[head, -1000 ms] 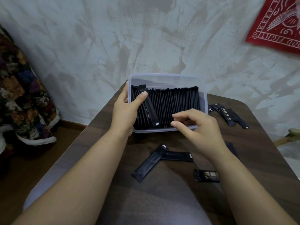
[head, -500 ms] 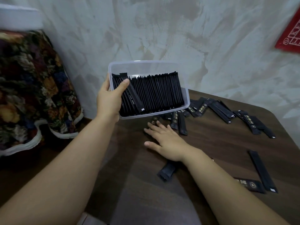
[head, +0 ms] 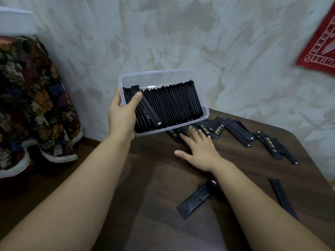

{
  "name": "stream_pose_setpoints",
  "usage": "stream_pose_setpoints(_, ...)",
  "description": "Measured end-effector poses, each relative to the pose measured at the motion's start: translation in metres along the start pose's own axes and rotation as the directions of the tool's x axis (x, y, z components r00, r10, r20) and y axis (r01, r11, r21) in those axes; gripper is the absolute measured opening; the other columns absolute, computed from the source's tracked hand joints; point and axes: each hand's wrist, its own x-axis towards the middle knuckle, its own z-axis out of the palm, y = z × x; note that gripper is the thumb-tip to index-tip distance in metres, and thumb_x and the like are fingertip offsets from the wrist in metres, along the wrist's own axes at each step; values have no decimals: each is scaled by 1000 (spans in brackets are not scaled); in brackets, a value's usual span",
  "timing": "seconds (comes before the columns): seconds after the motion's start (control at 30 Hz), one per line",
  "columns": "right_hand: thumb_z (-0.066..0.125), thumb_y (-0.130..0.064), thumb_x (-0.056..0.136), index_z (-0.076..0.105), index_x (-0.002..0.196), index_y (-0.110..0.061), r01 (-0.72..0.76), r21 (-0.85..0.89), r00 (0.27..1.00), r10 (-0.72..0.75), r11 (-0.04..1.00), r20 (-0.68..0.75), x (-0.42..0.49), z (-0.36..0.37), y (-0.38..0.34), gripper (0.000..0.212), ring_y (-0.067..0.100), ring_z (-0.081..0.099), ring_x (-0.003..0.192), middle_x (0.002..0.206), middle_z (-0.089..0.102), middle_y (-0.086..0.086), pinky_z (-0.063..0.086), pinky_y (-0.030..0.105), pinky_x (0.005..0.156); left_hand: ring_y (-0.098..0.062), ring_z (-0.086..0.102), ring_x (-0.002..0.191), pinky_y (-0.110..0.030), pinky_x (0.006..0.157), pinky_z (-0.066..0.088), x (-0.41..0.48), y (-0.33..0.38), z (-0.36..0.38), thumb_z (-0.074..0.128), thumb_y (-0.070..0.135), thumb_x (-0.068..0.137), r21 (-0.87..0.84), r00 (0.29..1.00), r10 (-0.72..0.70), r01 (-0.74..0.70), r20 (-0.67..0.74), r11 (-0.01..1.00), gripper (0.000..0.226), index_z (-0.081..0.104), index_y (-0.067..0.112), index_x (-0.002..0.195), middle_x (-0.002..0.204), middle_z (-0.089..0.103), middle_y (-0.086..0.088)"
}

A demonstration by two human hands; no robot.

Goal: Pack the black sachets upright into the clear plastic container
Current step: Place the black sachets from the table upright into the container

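Left hand [head: 121, 115] clamps clear rectangular plastic container [head: 163, 78] at its 9 o'clock edge; right hand [head: 199, 152] flat on loose black sachets [head: 220, 130].

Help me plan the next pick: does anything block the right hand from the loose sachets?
Nothing visible does. The right hand lies with straight fingers on the loose sachets; the left hand holds the clear plastic container raised above them.

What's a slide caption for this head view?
Left hand holds the packed container off the table; right hand touches loose sachets.
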Motion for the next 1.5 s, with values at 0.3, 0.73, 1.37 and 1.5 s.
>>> stream_pose_setpoints(0.3,32,-63,91,19,145,-45,63,0,996,-63,998,60,-25,2,35,59,11,1,146,158,6,-15,1,42,118,-15,67,107,-40,93,56,21,6,17,68,16,91,-20,1000,6,-7,-11,1000,48,55,19,137,121,68,0)
stream_pose_setpoints(0.73,36,-80,77,4,151,-34,-84,50,995,81,995,64,83,-5,19,92,24,-14,146,159,-10,0,-8,50,116,-7,71,93,-36,85,59,45,6,29,68,19,92,11,999,21,-21,-37,1000,45,56,25,135,112,71,7)
stream_pose_setpoints(1.37,35,-64,89,19,150,-27,-143,146,990,143,979,8,75,-22,91,73,22,-7,147,160,-2,0,-3,48,116,-16,67,107,-44,95,55,36,-22,39,71,22,89,35,1000,16,-16,-6,999,48,57,22,135,119,69,3)
stream_pose_setpoints(1.5,27,-68,90,16,150,-33,-130,36,991,128,991,40,83,-11,96,70,17,-6,147,160,0,-9,-5,46,116,-14,66,109,-41,97,54,31,-26,41,70,20,90,49,999,30,-30,-10,998,48,57,20,136,121,69,2)
